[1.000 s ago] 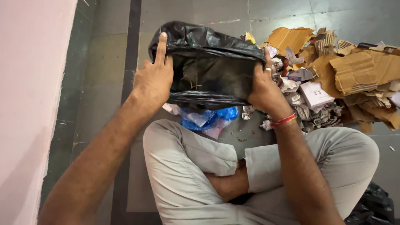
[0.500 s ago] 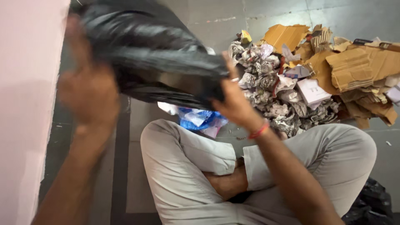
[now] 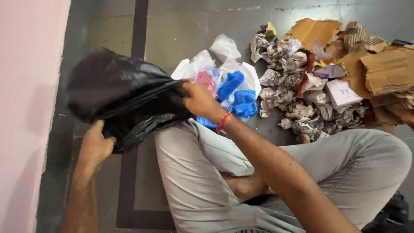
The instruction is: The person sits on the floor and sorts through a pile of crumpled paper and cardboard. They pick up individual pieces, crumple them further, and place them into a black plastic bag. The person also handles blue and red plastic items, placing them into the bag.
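Both hands grip a black garbage bag (image 3: 120, 97) above the grey tiled floor (image 3: 172, 34): left hand (image 3: 95, 146) closed beneath it, right hand (image 3: 198, 100) pinching its mouth. A pink wall (image 3: 26, 108) stands beside the left hand; crumpled newspaper (image 3: 297, 103) and torn cardboard (image 3: 379, 69) lie beyond the right.

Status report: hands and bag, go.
Left hand grips black bag from below. Right hand holds its edge. Plastic wrappers beside the knee.

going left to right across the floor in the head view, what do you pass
pink wall → black plastic bag held by left hand and right hand → white and blue plastic scraps → crumpled paper → torn cardboard
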